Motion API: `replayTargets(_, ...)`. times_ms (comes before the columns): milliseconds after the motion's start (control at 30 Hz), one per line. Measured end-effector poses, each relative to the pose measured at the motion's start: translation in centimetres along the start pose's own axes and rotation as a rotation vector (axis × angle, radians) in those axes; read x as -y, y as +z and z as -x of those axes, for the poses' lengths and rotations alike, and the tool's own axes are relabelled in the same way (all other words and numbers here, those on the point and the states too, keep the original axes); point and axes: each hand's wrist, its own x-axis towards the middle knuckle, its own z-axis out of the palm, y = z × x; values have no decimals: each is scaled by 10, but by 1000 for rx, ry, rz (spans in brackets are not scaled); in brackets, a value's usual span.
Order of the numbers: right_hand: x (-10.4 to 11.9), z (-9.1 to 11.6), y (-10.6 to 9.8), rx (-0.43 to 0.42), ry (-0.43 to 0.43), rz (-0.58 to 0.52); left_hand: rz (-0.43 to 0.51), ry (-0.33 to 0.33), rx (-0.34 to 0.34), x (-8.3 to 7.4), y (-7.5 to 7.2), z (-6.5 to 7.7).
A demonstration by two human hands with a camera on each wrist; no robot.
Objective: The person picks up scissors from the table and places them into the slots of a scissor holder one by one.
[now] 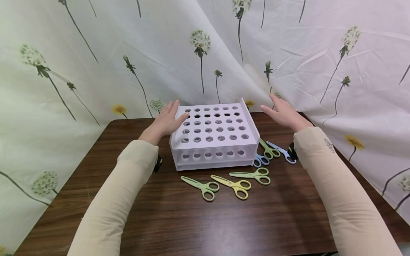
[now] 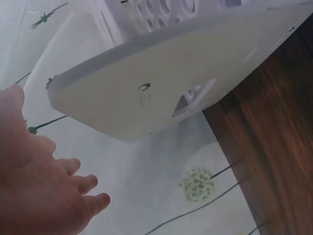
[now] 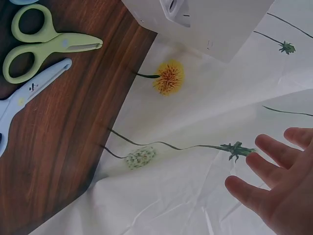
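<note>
A white rack (image 1: 213, 124) with rows of round holes stands towards the back of the brown table. My left hand (image 1: 166, 119), fingers spread, is at the rack's left side; in the left wrist view a gap shows between that hand (image 2: 44, 176) and the rack's side panel (image 2: 122, 93). Off the rack's right side, my right hand (image 1: 283, 113) is raised with its fingers extended and holds nothing. In front of the rack lie green scissors (image 1: 200, 185), yellow scissors (image 1: 234, 185) and more green scissors (image 1: 253, 174).
Beside the rack's right side lie green scissors (image 1: 269, 151), blue scissors (image 1: 282, 151) and another blue pair (image 1: 261, 160), partly hidden by the rack. A white flower-patterned cloth (image 1: 205, 53) hangs behind and around the wooden table (image 1: 205, 227).
</note>
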Motion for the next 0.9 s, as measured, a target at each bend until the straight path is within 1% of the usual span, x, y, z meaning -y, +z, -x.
replayTargets(200, -3, 3, 1, 5, 5, 1, -13, 6, -17, 5, 3, 2)
replayTargets(500, -7, 6, 4, 10, 23, -14, -4, 16, -34, 12, 8, 6)
replayTargets(733, -11, 7, 8, 11, 25, -35, 36, 10, -30, 17, 12, 10)
replayTargets(900, -15, 9, 10, -1, 6, -51, 46, 6, -41, 21, 14, 11)
